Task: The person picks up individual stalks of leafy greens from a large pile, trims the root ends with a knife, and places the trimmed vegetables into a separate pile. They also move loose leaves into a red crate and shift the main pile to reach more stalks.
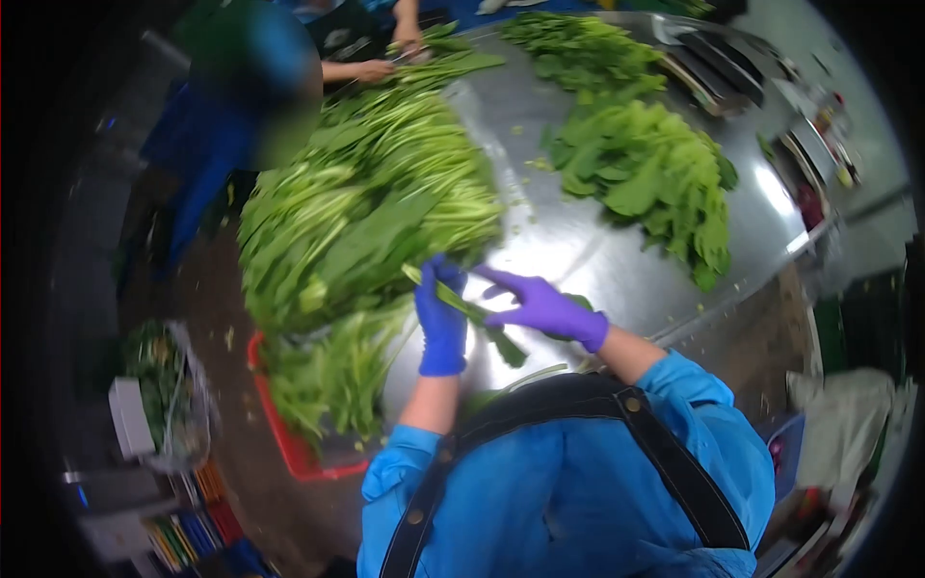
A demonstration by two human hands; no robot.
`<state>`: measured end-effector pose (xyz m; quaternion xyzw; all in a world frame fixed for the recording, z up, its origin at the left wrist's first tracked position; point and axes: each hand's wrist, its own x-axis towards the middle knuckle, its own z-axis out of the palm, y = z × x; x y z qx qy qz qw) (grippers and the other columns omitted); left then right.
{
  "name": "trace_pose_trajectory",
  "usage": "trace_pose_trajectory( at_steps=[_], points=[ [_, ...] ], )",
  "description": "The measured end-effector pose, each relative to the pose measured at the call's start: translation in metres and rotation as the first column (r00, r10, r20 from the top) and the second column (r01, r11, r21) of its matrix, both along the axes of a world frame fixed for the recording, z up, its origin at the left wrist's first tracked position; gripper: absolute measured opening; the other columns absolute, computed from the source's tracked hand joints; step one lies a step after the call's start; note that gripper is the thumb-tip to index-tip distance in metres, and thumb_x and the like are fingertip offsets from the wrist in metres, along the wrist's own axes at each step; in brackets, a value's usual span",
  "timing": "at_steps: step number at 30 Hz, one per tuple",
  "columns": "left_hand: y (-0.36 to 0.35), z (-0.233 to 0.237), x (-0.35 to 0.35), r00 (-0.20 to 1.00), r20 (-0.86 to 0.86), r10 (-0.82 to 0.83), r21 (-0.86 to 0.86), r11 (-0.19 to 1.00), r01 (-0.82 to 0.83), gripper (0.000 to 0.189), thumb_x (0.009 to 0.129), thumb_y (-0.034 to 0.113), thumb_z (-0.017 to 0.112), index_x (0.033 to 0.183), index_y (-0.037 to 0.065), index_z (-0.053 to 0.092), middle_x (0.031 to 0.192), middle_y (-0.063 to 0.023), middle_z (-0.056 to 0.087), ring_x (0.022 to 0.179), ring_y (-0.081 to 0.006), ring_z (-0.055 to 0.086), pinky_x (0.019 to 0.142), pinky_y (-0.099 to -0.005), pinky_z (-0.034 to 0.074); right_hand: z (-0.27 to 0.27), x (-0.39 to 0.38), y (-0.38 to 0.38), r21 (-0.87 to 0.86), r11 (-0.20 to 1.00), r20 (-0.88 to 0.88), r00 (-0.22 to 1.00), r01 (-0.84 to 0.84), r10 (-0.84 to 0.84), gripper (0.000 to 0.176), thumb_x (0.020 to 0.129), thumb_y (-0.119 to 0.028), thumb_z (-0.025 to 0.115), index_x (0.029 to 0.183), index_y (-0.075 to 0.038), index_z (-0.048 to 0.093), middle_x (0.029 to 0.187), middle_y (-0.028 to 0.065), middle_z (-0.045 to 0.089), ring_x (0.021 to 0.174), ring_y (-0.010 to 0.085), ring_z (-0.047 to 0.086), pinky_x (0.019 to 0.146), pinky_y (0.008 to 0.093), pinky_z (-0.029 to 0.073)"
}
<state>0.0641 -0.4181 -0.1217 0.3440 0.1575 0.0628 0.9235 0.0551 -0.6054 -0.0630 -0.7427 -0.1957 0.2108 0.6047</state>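
Observation:
My left hand [442,318], in a blue glove, is closed round the pale stem end of a leafy green stalk [462,303]. The stalk slants down to the right, its dark leaf hanging below my hands. Beside it, my right hand [544,308], in a purple glove, has its fingers spread at the stalk's side; another green leaf shows behind the wrist. A large heap of leafy greens [366,202] lies just beyond my left hand. Further right, bunches of greens [646,173] are laid in an overlapping row on the metal table [540,226].
A red crate [289,448] stands below the heap at the left. Across the table a co-worker's hands [381,65] work at the heap's far end. Dark trays [718,72] sit at the back right. A bag of greens [169,390] stands on the floor at left.

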Motion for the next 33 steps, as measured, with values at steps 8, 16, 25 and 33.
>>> trace_pose_trajectory(
  at_steps=[8,16,25,33],
  points=[
    [-0.071,-0.047,0.002,0.855,0.062,-0.514,0.906,0.388,0.168,0.058,0.088,0.034,0.056,0.134,0.004,0.038,0.14,-0.0131,0.037,0.13,-0.0245,0.034,0.106,-0.0361,0.025,-0.043,0.035,-0.115,0.169,0.748,-0.118,0.767,0.641,-0.63,0.044,0.076,-0.02,0.069,0.116,-0.005,0.059,0.092,0.0048,0.063,0.077,0.0123,0.057,0.071,0.0265,0.047],
    [-0.044,-0.125,-0.047,0.762,-0.247,-0.598,0.874,-0.477,-0.091,0.05,0.085,0.034,0.05,0.131,0.012,0.045,0.143,-0.0069,0.033,0.135,-0.0272,0.023,0.109,-0.0514,0.008,-0.066,0.096,-0.324,-0.335,0.181,0.456,0.327,0.925,-0.828,0.046,0.079,-0.023,0.064,0.12,-0.003,0.055,0.112,0.0154,0.061,0.097,0.0228,0.06,0.085,0.0325,0.045],
    [0.173,-0.11,-0.117,0.996,-0.044,0.082,0.739,-0.668,0.088,0.025,0.076,0.009,0.054,0.099,0.007,0.061,0.1,-0.0131,0.062,0.091,-0.0308,0.057,0.086,-0.0425,0.041,-0.08,0.083,-0.189,-0.297,0.571,0.148,0.627,0.766,-0.764,0.034,0.083,-0.022,0.063,0.113,-0.007,0.061,0.079,0.001,0.059,0.048,0.0064,0.045,0.044,0.0226,0.038],
    [0.187,0.044,-0.048,0.954,0.298,-0.038,0.813,-0.512,-0.275,0.034,0.072,0.002,0.062,0.105,0.005,0.061,0.104,-0.0116,0.062,0.094,-0.0304,0.057,0.085,-0.0404,0.043,-0.08,0.057,-0.073,-0.213,0.797,-0.071,0.805,0.565,-0.59,0.03,0.084,-0.021,0.061,0.109,-0.005,0.063,0.087,0.0033,0.064,0.055,0.0079,0.048,0.048,0.0237,0.04]
  ],
)
